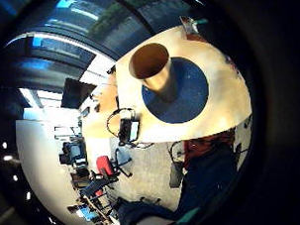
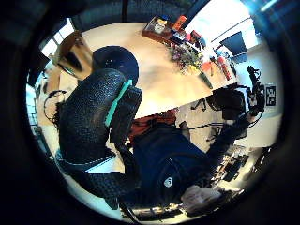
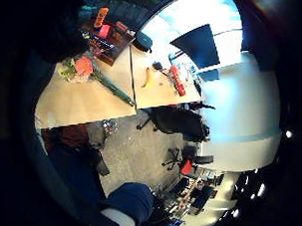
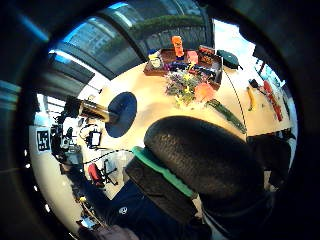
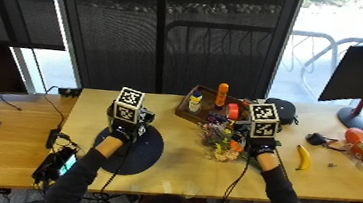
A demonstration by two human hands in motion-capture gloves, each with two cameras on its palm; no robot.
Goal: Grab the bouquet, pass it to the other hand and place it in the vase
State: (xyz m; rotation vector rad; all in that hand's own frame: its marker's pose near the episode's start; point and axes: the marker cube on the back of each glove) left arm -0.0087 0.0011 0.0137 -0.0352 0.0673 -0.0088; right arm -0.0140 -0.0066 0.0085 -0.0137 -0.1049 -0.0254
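On the bench (image 5: pixel 181 167), the bouquet (image 5: pixel 223 141) lies partly hidden beside the right hand (image 5: pixel 262 142). The left hand (image 5: pixel 124 126) covers the vase (image 1: pixel 156 70) on its mat (image 5: pixel 142 154). Whether either hand's fingers are curled, I cannot tell.

the vase (image 1: pixel 154 72) stands on the mat (image 5: pixel 144 150), left side of the table (image 5: pixel 181 169). the bouquet (image 5: pixel 223 143) lies to its right, mid-table, in front of the tray (image 5: pixel 187 111). a banana (image 5: pixel 303 157) lies further right. left hand (image 5: pixel 126 122) above the mat, right hand (image 5: pixel 262 139) above the bouquet.
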